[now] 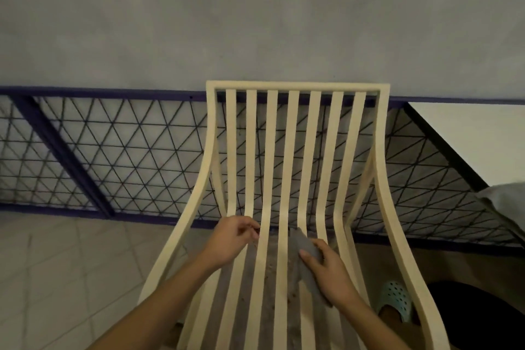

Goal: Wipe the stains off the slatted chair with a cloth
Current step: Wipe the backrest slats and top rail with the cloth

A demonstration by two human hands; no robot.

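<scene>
Chair: cream slatted chair (290, 150).
Left hand (231, 239): fingers curled round a slat left of centre.
Right hand (329, 273): grips grey cloth (305, 244) on seat slats, right of centre.
Stains (271, 266): brown specks, centre slats.

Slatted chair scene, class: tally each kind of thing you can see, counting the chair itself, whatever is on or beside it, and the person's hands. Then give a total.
Slatted chair: 1
Hands: 2, left hand and right hand
Grey cloth: 1
Pale green clog: 1
Total: 5
</scene>
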